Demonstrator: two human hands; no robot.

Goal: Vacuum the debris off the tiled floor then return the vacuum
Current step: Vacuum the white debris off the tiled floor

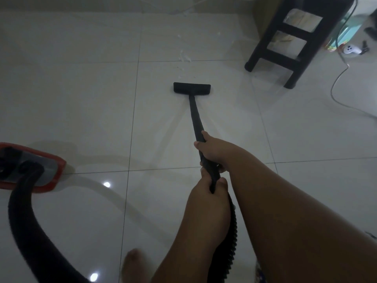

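Both hands grip the black vacuum wand (195, 117). My right hand (212, 149) holds it higher up the tube; my left hand (206, 193) holds the lower end where the ribbed hose (231, 237) joins. The flat black floor nozzle (191, 88) rests on the pale tiled floor (81, 99). Small white debris (184, 57) lies scattered just beyond the nozzle, trailing toward the far wall. The red and grey vacuum body (32, 168) sits at the left edge, its thick black hose (26, 231) curving down and toward me.
A black stool (293, 43) stands at the upper right. A white cord (338, 86) runs across the floor to its right, near a small white device (350, 49) and a teal object (344, 33). My bare foot (132, 264) shows at the bottom.
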